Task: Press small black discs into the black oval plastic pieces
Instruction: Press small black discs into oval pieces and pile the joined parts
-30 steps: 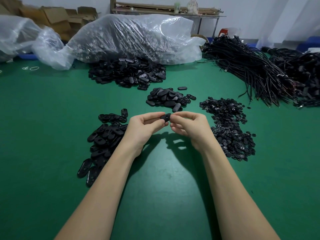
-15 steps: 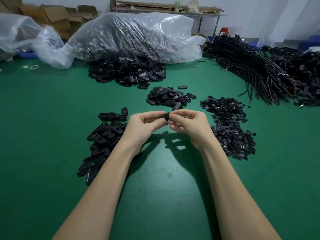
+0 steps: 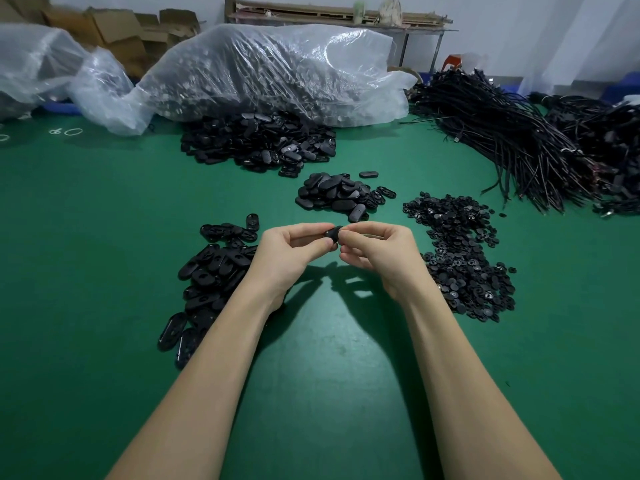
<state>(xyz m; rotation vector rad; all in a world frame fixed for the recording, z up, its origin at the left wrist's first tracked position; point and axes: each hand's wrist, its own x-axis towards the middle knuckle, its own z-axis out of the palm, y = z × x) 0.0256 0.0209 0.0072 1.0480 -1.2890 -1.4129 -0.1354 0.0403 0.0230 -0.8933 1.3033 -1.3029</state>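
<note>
Little has shifted since the earlier frames: both hands stay raised together above the green table mat (image 3: 104,271), pinching the same small black oval plastic piece (image 3: 333,233) between their fingertips. From the left, a spread heap of open black oval shells (image 3: 211,275) lies beside the left hand (image 3: 289,256), whose thumb and forefinger pinch the piece; the right hand (image 3: 379,256) pinches its other end, and whether a disc sits in it cannot be told. Further right lies a pile of small black discs (image 3: 464,258), with closed black ovals (image 3: 336,195) heaped just beyond the hands.
</note>
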